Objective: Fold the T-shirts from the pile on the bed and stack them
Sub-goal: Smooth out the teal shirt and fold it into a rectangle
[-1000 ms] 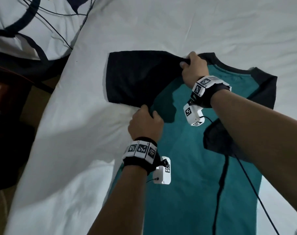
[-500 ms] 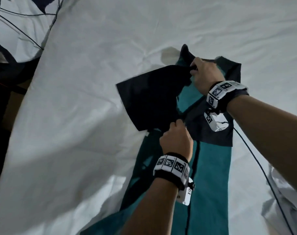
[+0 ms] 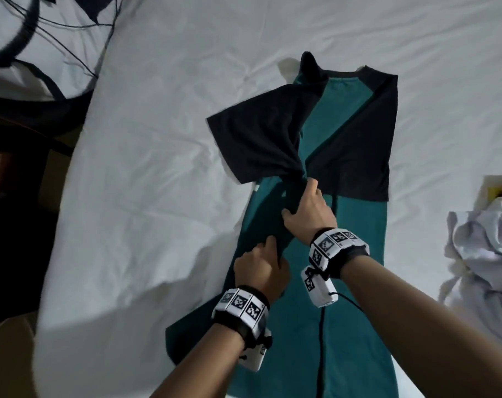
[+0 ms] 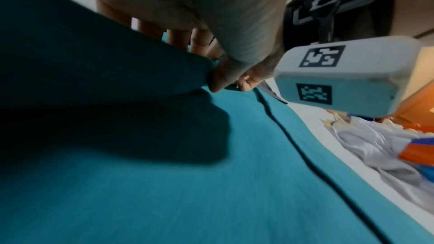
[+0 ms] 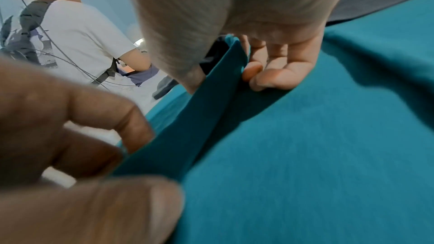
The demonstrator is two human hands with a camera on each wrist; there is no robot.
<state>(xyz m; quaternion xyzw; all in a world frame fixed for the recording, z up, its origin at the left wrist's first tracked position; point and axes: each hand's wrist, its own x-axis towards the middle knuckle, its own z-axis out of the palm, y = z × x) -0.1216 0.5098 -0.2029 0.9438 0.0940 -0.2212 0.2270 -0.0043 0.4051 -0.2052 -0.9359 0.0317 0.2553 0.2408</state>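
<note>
We begin at the fingers (image 5: 263, 73) of our right hand (image 3: 308, 209), which are curled round a raised ridge of teal cloth and pinch it, thumb on one side, as the right wrist view shows; our left hand (image 3: 261, 268) grips the same ridge nearer to us, at about 7 o'clock from the right. A second ago the right hand held the T-shirt (image 3: 356, 271) up by the collar and the left held the armpit of the spread left sleeve (image 3: 258, 133); both hands have since travelled down and inward, and the shirt's left side has been carried over toward the centre line. The dark sleeve now lies twisted, fanning out toward 10 o'clock from the right hand, while the right sleeve (image 3: 361, 145) lies folded flat over the chest at 1 o'clock. The garment lies lengthwise on the white bed (image 3: 158, 182), collar at 12 o'clock, hem toward us. We judge the second lengthwise fold to be under way but unfinished: the left sleeve needs to be tucked flat before the body is folded across. A heap of pale unfolded clothing (image 3: 485, 254) waits at 3 o'clock, well apart from the shirt.
</note>
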